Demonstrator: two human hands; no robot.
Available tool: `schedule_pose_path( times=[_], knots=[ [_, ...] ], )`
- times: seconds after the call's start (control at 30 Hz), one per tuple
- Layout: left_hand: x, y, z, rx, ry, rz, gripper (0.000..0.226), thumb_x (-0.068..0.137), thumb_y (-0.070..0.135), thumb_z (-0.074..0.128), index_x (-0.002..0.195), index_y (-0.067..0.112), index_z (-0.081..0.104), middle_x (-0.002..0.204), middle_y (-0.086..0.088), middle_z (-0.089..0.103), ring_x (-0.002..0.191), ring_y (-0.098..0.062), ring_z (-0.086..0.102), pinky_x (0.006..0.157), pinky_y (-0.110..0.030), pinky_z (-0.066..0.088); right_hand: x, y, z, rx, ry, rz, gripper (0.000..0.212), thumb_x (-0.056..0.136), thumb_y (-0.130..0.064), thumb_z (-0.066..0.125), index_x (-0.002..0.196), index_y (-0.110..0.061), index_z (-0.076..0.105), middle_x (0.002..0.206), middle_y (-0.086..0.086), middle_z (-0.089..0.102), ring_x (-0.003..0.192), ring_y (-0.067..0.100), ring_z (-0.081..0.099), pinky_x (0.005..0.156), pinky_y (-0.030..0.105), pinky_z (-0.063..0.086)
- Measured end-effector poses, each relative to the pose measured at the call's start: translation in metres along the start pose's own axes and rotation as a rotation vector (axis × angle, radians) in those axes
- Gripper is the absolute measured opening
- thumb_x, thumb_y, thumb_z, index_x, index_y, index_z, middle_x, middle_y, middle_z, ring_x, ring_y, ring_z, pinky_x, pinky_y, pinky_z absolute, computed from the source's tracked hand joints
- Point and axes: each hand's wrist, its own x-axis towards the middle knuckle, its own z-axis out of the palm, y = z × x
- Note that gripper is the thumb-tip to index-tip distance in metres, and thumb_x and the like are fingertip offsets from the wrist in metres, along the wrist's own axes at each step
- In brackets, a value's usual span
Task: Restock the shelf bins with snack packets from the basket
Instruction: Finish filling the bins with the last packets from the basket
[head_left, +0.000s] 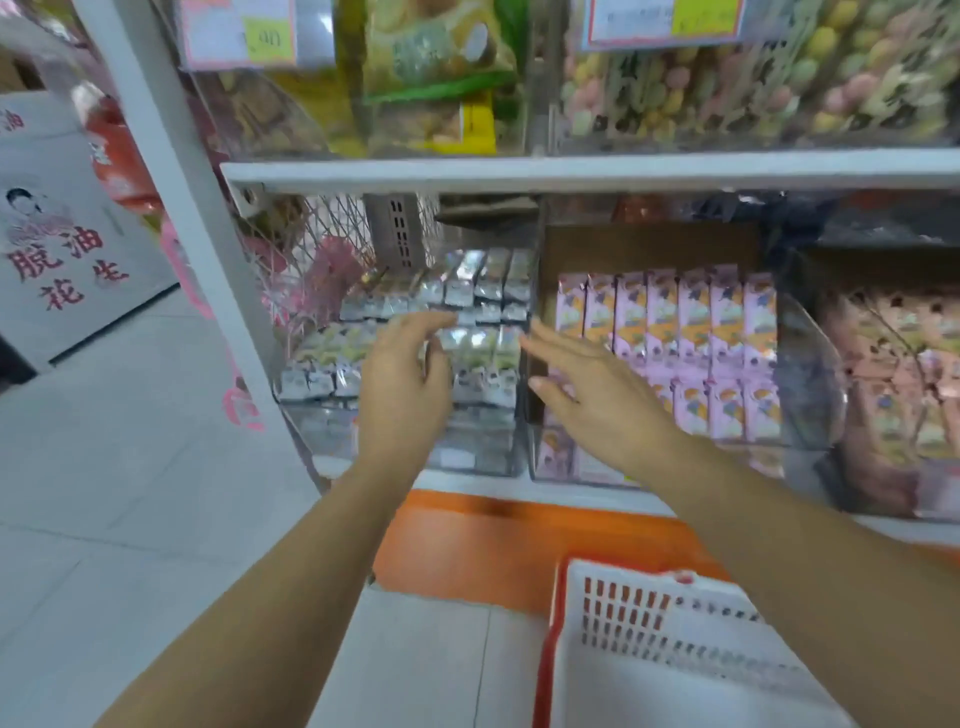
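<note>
While both hands reach in holding nothing, the stock sits ranked in its bin.
Left hand (405, 374) loosely curved, right hand (597, 395) flat and spread, both over the silver snack packets (483, 332) in the clear bin (467, 457). The foil looks light, crinkly and slippery, so a row is probably best squeezed by its sides. The basket (649, 649) stands below.

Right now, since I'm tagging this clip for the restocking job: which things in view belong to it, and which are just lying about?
Job: open left hand, open right hand, silver foil snack packets in the clear plastic bin, white slotted plastic basket.
Lying about: grey cardboard box with red characters, pastel sweets on the upper shelf, green-and-yellow bag.
</note>
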Motion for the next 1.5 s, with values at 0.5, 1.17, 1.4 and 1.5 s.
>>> schedule_pose_path(
  times=[0.5, 1.17, 1.4, 1.5],
  knots=[
    [-0.213, -0.055, 0.076, 0.162, -1.1, -0.105, 0.058, 0.097, 0.029, 0.048, 0.15, 0.027, 0.024, 0.159, 0.01, 0.005, 0.143, -0.012, 0.023, 0.111, -0.021, 0.019, -0.234, 0.126, 0.083, -0.008, -0.61, 0.483, 0.025, 0.095, -0.024, 0.056, 0.119, -0.02, 0.063, 0.115, -0.003, 0.066, 0.092, 0.011, 0.06, 0.088, 0.026, 0.047],
    [-0.238, -0.067, 0.091, 0.211, -1.149, -0.143, 0.057, 0.101, 0.027, 0.036, 0.151, 0.031, 0.01, 0.146, 0.031, -0.027, 0.119, -0.025, 0.053, 0.09, -0.041, 0.05, -0.324, 0.139, 0.163, -0.057, -1.32, 0.784, 0.031, 0.086, -0.032, 0.064, 0.106, -0.009, 0.06, 0.097, 0.004, 0.062, 0.081, 0.018, 0.058, 0.067, 0.025, 0.048],
    [-0.225, -0.058, 0.083, 0.209, -1.246, -0.146, 0.057, 0.1, 0.028, 0.044, 0.151, 0.029, 0.018, 0.146, 0.028, -0.028, 0.127, -0.014, 0.047, 0.098, -0.035, 0.046, -0.286, 0.128, 0.116, 0.001, -1.106, 0.744, 0.052, 0.075, -0.042, 0.076, 0.115, -0.018, 0.053, 0.108, -0.001, 0.051, 0.094, 0.013, 0.047, 0.072, 0.022, 0.037],
    [-0.207, -0.046, 0.078, 0.256, -1.341, -0.144, 0.05, 0.099, 0.027, 0.048, 0.146, 0.024, 0.034, 0.154, 0.016, -0.017, 0.142, -0.019, 0.026, 0.113, -0.036, 0.03, -0.251, 0.119, 0.085, 0.027, -0.974, 0.653, 0.024, 0.081, -0.023, 0.069, 0.101, -0.023, 0.056, 0.095, -0.007, 0.05, 0.087, 0.013, 0.048, 0.061, 0.02, 0.035]
  ],
)
